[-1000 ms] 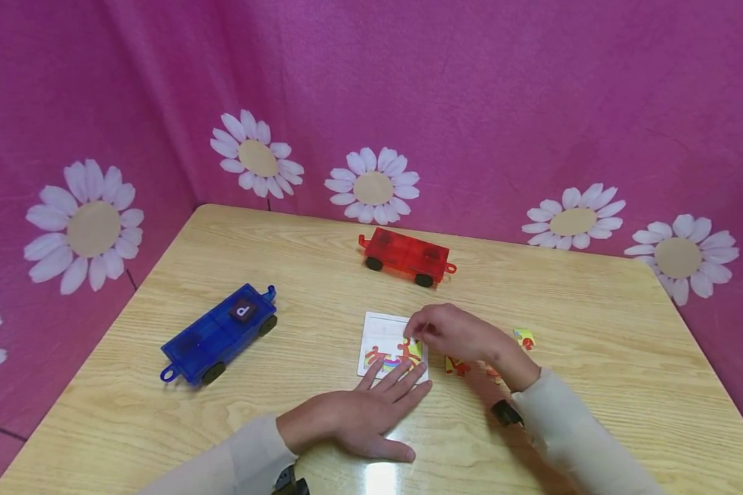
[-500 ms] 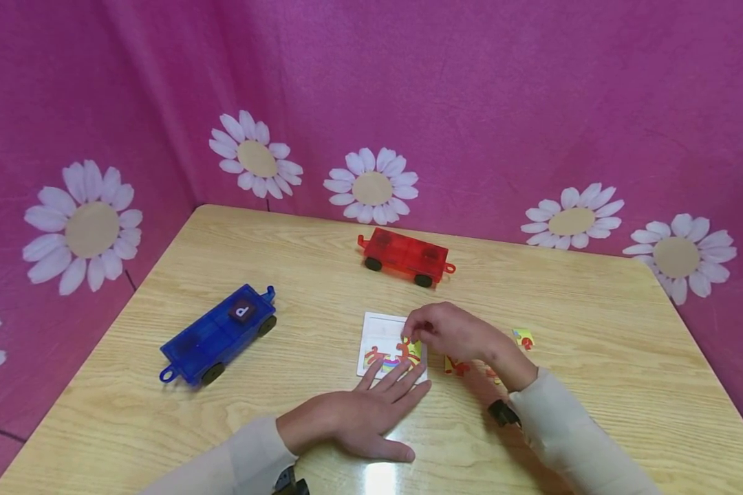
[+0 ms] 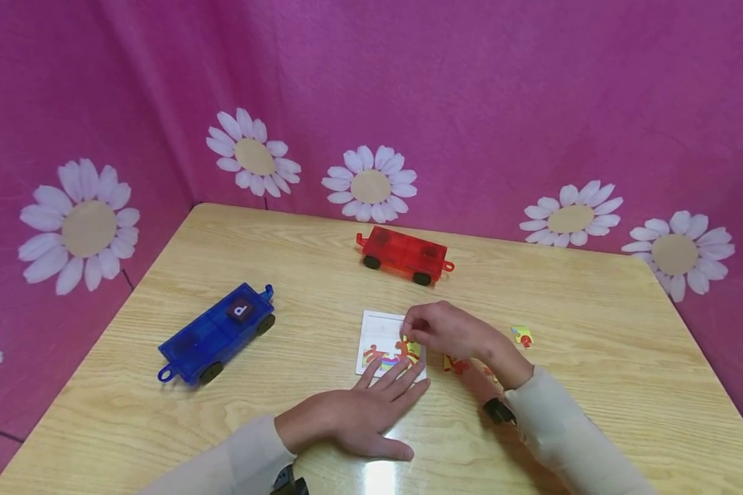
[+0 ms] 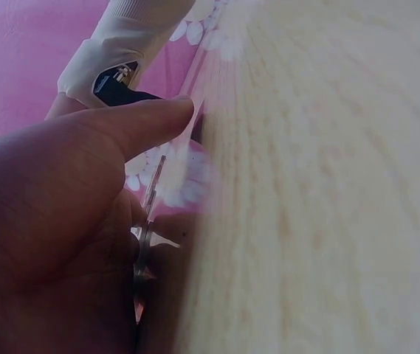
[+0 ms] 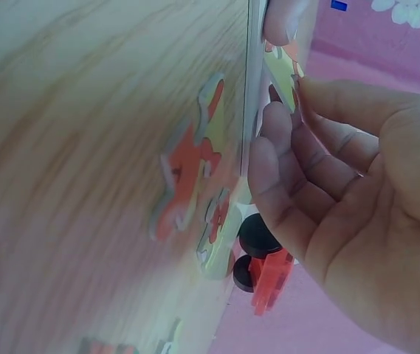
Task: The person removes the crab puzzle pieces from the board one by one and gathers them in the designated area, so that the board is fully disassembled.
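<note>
A small square white puzzle board (image 3: 379,331) lies on the table in the head view, its lower part filled with red, yellow and rainbow-striped pieces. My left hand (image 3: 371,421) lies spread with straight fingers, fingertips over the board's near edge. Over the board's right side, my right hand (image 3: 450,331) bends its fingers down. In the right wrist view the thumb and fingers pinch a yellow puzzle piece (image 5: 280,77) at the board. Loose red-and-yellow puzzle pieces (image 3: 455,364) lie right of the board, partly under the right forearm. Another yellow puzzle piece (image 3: 523,335) lies farther right.
A red toy wagon (image 3: 404,253) stands behind the board near the table's back. To the left is a blue toy wagon (image 3: 213,340) carrying a dark tile (image 3: 240,309) with a white letter. A pink curtain (image 3: 464,103) with daisies hangs round the wooden table (image 3: 309,275).
</note>
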Motion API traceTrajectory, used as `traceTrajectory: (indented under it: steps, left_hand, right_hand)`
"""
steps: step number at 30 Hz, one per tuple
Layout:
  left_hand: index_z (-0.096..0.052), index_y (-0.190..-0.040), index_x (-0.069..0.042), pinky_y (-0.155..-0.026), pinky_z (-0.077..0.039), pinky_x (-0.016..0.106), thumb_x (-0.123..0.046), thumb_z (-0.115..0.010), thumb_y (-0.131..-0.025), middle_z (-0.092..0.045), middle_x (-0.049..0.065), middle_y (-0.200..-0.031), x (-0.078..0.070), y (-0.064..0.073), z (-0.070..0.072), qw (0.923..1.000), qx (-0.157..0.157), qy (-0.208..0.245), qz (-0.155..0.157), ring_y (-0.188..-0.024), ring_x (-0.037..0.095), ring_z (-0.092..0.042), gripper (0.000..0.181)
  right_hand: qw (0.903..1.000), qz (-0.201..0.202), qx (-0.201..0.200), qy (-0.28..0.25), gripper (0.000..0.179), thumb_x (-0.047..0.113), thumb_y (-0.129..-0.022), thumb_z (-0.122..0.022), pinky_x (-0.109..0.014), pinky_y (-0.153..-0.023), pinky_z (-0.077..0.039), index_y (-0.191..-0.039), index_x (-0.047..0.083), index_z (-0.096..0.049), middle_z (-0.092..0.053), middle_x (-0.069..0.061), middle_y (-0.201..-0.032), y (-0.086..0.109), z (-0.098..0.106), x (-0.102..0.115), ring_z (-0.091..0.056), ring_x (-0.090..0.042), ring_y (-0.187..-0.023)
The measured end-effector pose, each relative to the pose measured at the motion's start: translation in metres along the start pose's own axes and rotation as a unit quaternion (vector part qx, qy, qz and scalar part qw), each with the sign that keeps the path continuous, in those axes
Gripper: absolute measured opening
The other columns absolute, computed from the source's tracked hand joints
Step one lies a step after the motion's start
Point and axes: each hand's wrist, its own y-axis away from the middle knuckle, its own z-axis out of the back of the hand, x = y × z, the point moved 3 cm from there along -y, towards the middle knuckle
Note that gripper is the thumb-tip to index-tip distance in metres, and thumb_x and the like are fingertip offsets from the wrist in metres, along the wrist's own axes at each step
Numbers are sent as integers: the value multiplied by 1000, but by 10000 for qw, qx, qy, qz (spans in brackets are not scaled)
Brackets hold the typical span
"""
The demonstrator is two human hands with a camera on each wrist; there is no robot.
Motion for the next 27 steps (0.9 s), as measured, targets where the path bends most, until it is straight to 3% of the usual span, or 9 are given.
traceTrajectory:
  steps: [11,16,27]
  left_hand:
    - [-8,-167,-13,-121,4,55,-62,-50,-101,3,7,-172,-1,0,0,10000,-4,-34,3,-156,22,10,92]
    - [-7,-167,-13,-121,4,55,-62,-50,-101,5,7,-172,0,0,0,10000,-19,-21,6,-156,22,11,93]
    - [-7,-167,-13,-121,3,55,-61,-51,-101,6,7,-172,0,-1,0,10000,-37,39,-18,-156,21,10,93]
  right_hand:
    - [9993,311,-120,151,11,1,-100,-64,-29,-75,-51,-98,10,-69,-65,6,-86,-3,0,1,-56,-10,-79]
    - [9993,238,-240,135,9,3,-100,-66,-30,-77,-51,-98,12,-69,-66,7,-87,0,3,1,-57,-11,-80]
    - [9993,-46,-365,-15,11,2,-100,-65,-30,-68,-49,-97,12,-67,-62,4,-83,31,20,-10,-55,-12,-73]
